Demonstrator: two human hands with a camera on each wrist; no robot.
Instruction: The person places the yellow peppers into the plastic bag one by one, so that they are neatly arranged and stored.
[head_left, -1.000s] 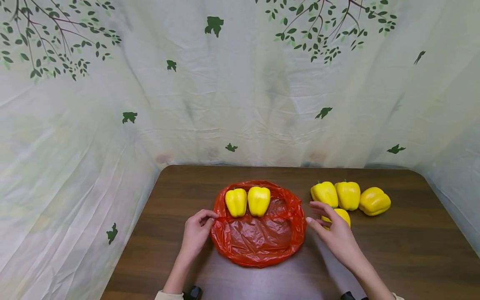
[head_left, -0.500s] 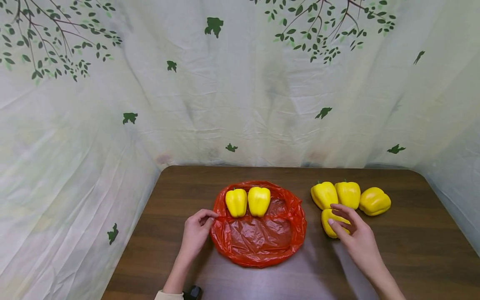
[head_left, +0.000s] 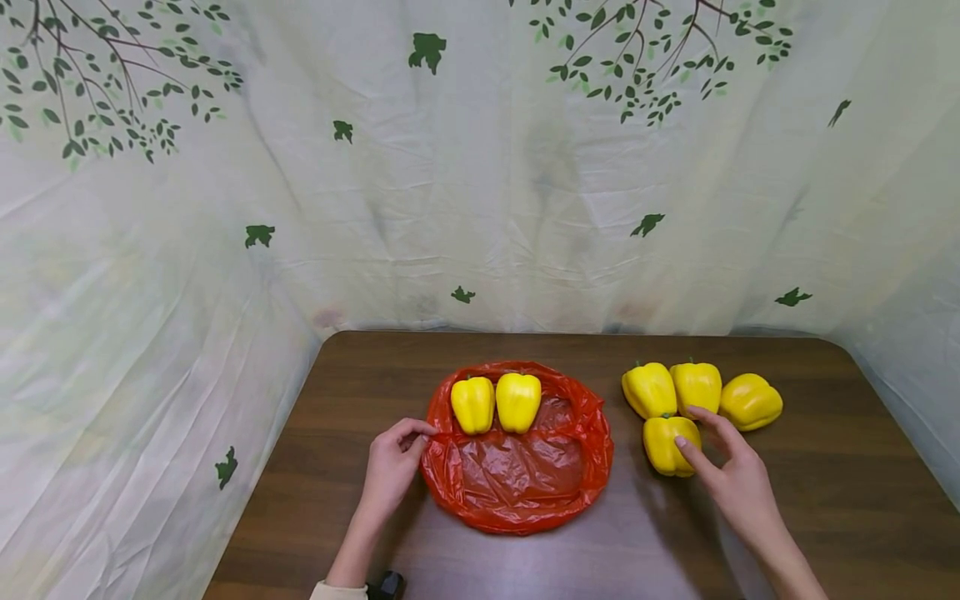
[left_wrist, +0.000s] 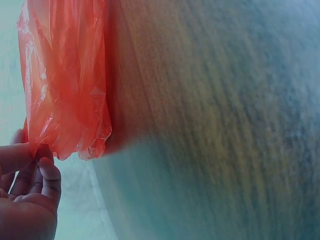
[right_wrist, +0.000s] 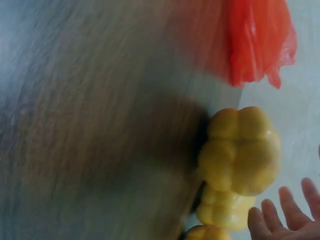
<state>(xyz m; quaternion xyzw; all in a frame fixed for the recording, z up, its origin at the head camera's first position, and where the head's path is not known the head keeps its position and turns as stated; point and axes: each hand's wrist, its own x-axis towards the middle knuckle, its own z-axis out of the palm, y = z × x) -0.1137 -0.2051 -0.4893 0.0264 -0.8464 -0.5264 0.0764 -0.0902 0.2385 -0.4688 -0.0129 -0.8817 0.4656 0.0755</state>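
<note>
A red plastic bag [head_left: 525,521] stands with its mouth spread wide on the table, two yellow bell peppers [head_left: 517,403] inside toward its far side. My left hand [head_left: 393,467] pinches the bag's left rim between thumb and fingers; the left wrist view shows the pinched red film [left_wrist: 70,90]. To the right, my right hand [head_left: 731,475] is spread over the right side of the nearest loose yellow bell pepper [head_left: 663,450], thumb and fingertips around its upper right. In the right wrist view, that hand's fingers [right_wrist: 290,207] are extended beside the bell pepper [right_wrist: 240,155].
Three more yellow bell peppers lie behind the nearest one: one at left [head_left: 648,390], one in the middle [head_left: 696,390] and one at right [head_left: 750,402]. The brown wooden table [head_left: 300,517] ends at a pale leaf-printed curtain [head_left: 525,208].
My right hand has left the bag's right rim and moved right to the nearest loose bell pepper. My left hand has stayed on the bag's rim.
</note>
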